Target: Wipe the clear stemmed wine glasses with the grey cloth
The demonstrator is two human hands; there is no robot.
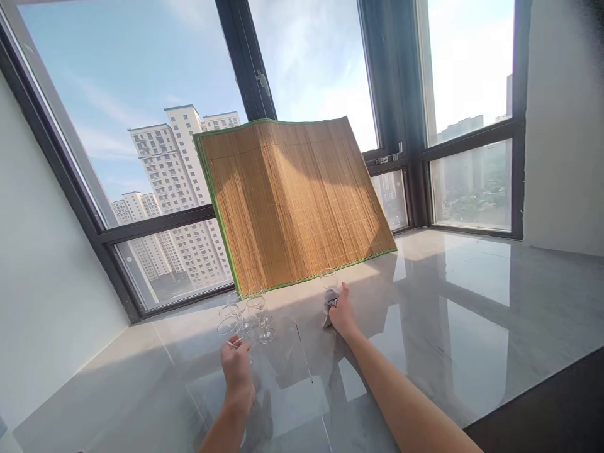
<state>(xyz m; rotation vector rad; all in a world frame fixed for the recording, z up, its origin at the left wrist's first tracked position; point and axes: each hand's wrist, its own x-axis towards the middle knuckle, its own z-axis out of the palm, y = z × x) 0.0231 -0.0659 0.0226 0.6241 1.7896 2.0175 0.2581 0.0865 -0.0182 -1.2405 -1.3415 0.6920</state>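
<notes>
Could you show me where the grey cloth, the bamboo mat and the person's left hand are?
Grey cloth (329,298): head view, on its bunched upper part.
Bamboo mat (297,204): head view, middle of its slatted face.
Left hand (236,366): head view, back of the hand.

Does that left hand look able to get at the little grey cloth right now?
Probably not easily: the grey cloth is bunched in the right hand, apart from the left hand, so the right hand's grip would likely have to loosen first.

A glossy grey tiled ledge (292,365) is carrying clear stemmed glasses (257,312) at left and, far side, a green-edged brown slatted mat (302,204).
</notes>
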